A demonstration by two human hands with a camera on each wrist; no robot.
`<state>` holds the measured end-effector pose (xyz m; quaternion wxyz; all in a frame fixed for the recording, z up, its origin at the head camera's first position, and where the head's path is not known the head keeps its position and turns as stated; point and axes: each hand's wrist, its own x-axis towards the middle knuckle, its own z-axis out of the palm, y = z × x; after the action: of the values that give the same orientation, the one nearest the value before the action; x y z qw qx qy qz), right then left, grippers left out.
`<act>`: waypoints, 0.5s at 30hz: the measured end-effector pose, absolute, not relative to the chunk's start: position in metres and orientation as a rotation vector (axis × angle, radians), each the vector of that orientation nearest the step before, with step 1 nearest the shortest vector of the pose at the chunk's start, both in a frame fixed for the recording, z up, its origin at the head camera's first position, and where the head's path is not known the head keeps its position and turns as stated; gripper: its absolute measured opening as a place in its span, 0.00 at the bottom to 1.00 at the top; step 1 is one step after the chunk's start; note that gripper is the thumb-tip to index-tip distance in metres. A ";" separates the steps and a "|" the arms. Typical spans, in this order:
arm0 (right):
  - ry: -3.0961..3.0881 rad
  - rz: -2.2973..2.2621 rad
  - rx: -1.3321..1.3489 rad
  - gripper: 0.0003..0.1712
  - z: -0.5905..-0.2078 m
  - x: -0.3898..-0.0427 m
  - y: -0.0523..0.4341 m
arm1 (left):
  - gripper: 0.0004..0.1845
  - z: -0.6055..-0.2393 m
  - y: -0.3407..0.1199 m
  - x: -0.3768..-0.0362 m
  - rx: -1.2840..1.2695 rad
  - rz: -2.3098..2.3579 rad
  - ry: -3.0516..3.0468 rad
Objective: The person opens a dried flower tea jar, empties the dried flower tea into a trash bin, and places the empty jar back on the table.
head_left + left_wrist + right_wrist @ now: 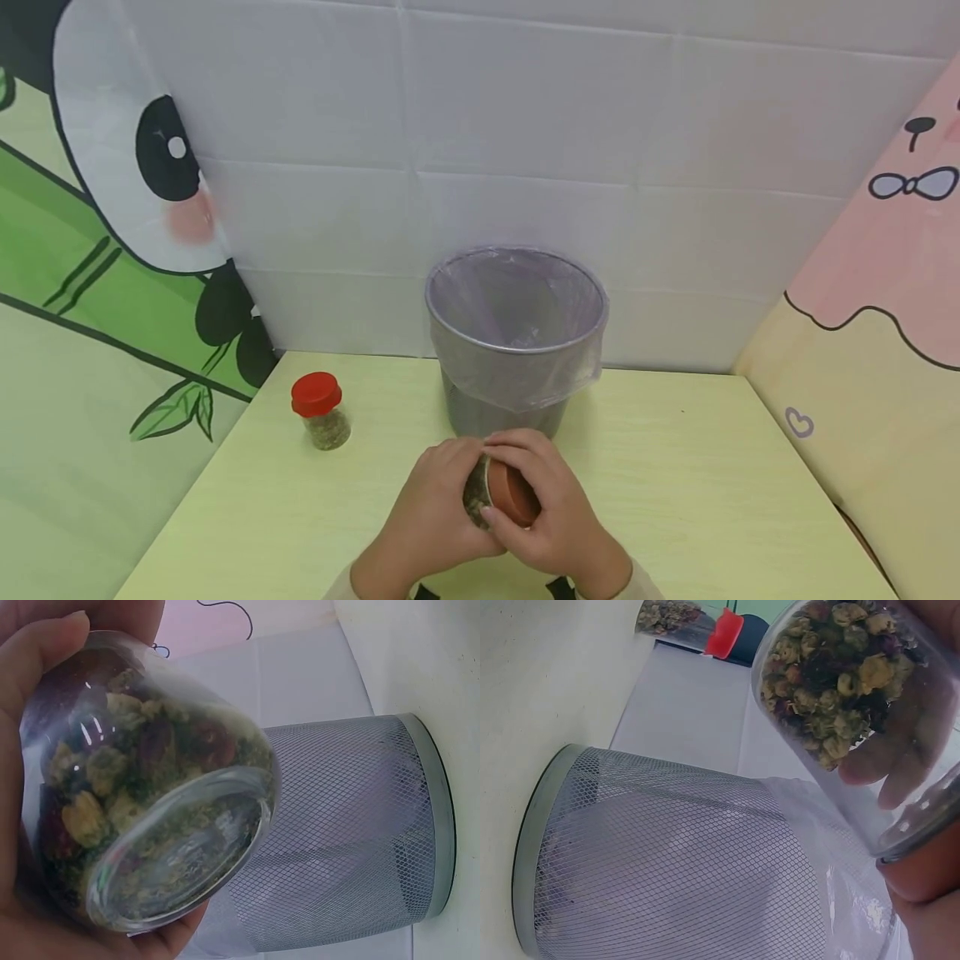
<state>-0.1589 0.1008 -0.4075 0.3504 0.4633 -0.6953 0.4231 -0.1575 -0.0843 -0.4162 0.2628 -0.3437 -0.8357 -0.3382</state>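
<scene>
Held between both hands in the head view is a clear jar of dried flower tea with an orange-brown lid. My left hand grips the jar's body, its fingers and thumb wrapped round it in the left wrist view. On the lid are the curled fingers and thumb of my right hand. The jar is tilted on its side, lid toward the right. Through its wall, dried buds and petals show gathered toward the base, and the lid sits on the mouth.
Just beyond the hands stands a grey mesh bin lined with a translucent plastic bag. A second jar with a red lid is upright on the table at the left. Fabric walls enclose the table at the back and sides.
</scene>
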 end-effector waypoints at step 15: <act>-2.022 1.107 0.976 0.29 -0.411 -0.154 0.105 | 0.40 -0.417 -0.084 -0.160 -0.804 -0.711 -2.259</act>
<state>-0.1543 0.1045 -0.4107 0.3138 0.3700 -0.7670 0.4199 -0.1601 -0.0845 -0.4173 0.3149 -0.3051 -0.8573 -0.2698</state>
